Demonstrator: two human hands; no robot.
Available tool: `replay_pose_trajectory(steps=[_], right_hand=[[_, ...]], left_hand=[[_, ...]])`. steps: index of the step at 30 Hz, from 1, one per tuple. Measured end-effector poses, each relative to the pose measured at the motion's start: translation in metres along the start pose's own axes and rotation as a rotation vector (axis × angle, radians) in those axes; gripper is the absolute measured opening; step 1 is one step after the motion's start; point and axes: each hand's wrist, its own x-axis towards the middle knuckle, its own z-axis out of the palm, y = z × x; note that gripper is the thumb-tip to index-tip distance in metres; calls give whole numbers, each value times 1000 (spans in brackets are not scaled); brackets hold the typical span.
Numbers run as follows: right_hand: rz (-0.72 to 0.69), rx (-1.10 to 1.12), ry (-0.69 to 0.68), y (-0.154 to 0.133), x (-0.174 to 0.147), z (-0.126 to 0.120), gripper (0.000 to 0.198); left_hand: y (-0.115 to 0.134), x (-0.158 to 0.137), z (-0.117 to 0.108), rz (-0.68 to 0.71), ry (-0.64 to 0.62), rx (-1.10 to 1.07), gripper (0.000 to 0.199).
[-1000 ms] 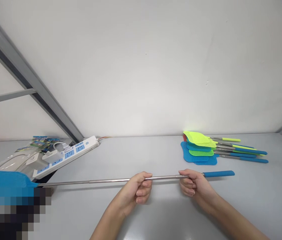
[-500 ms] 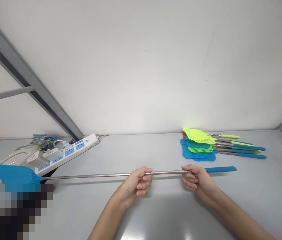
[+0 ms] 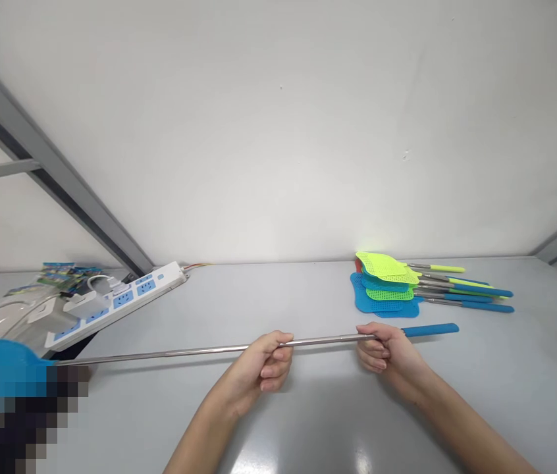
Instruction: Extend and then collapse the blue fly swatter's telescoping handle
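Observation:
A blue fly swatter (image 3: 199,352) with a long metal telescopic rod stretches across the view. Its blue head is at the far left, partly cut off by the frame and by a blurred patch, and its blue grip points right. My left hand (image 3: 269,363) is closed around the middle of the rod, thumb along the top. My right hand (image 3: 386,349) pinches the rod just left of the blue grip. Beyond my right hand lies a pile of fly swatters (image 3: 382,289) in yellow, green and blue, a bit of red under them, handles to the right.
A white power strip (image 3: 130,299) with plugged-in chargers (image 3: 85,304) stands at the left, near plastic packets (image 3: 68,273) and cables. Grey metal frame bars (image 3: 61,164) rise at the left. A white wall backs the grey table (image 3: 268,296).
The swatter's head has turned lower and further left, partly leaving the frame. Both hands keep their hold on the rod. The whole view has shifted slightly.

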Motion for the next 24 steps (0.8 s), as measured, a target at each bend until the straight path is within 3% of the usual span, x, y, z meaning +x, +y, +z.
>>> replay_pose_trajectory(steps=[5,11,24], right_hand=[[36,40,28,-3,0,-5,36],[-37,53,15,-4,2,-13,28],[27,46,36,-16,7,-26,32]], left_hand=[[0,0,1,-1,5,-2,33],[3,-1,1,-2,17,-4,33],[5,-2,-2,8,19,-11,32]])
